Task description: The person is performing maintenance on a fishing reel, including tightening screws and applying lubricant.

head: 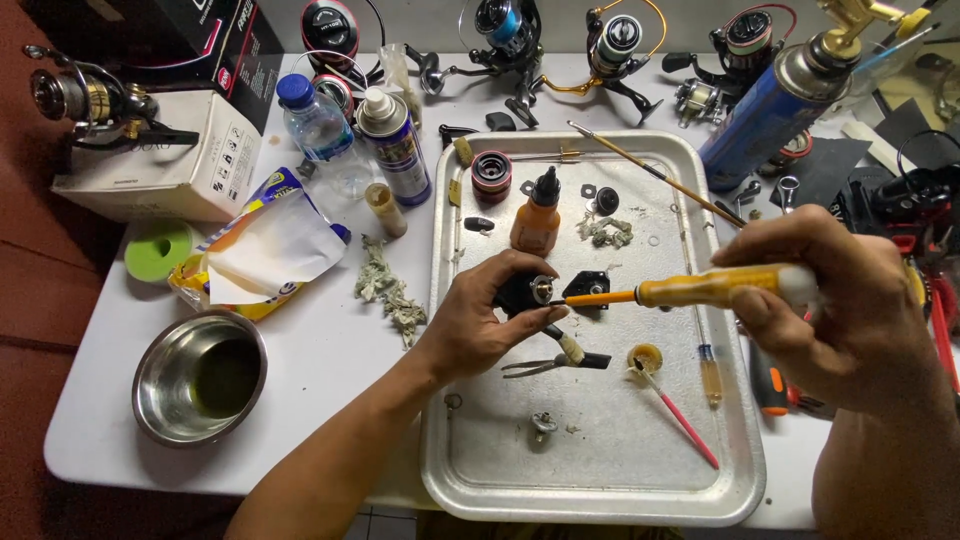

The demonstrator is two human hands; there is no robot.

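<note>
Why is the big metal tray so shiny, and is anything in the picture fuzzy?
In the head view, light from above bounces off the dull silver metal tray, leaving pale glare; the round steel bowl gleams on its rim; the right hand with the yellow-handled screwdriver looks slightly soft, and the picture's edges bend outward.

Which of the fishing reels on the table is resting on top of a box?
The dark reel at far left sits on the white cardboard box; the other reels along the back edge stand directly on the table.
</note>
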